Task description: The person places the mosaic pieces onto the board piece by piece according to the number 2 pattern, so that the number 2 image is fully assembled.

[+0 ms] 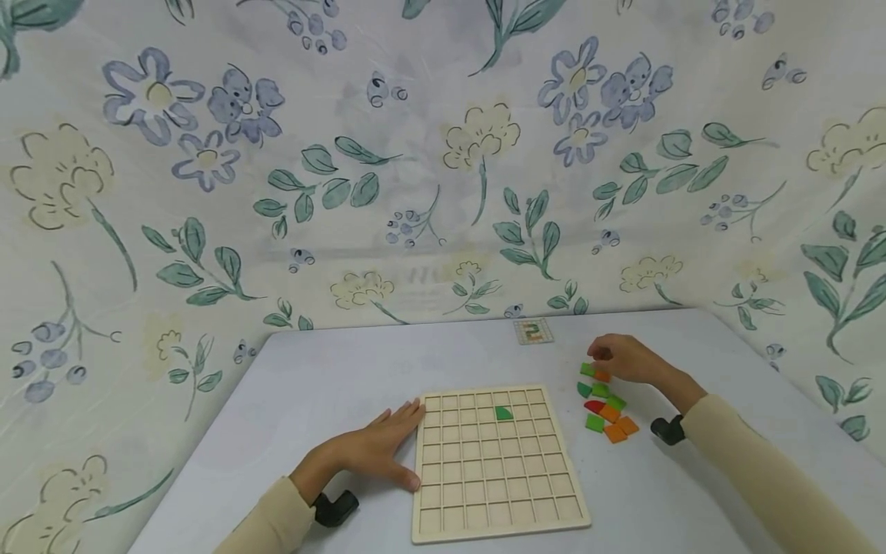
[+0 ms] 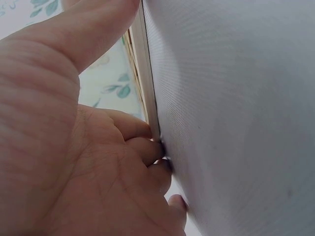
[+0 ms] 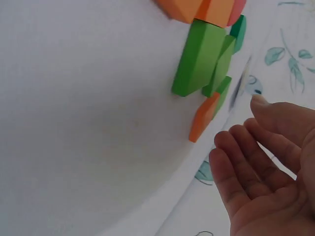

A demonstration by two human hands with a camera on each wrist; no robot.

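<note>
A square wooden grid board [image 1: 501, 462] lies on the white table in the head view, with one dark green quarter-round piece [image 1: 503, 414] in an upper cell. My left hand [image 1: 377, 446] touches the board's left edge, thumb and fingers spread apart; in the left wrist view the palm [image 2: 113, 172] faces that edge. To the board's right lies a loose group of orange, green and red tiles. Over the far end of this group hovers my right hand [image 1: 626, 358], near an orange tile [image 1: 602, 376]. The right wrist view shows its fingers [image 3: 261, 167] gently bent, holding nothing.
A small pattern card [image 1: 533, 331] with a coloured figure lies near the table's back edge. Floral cloth [image 1: 415, 192] hangs behind the table. Closest to me in the tile group are an orange tile [image 1: 615, 434] and a green tile [image 1: 594, 422].
</note>
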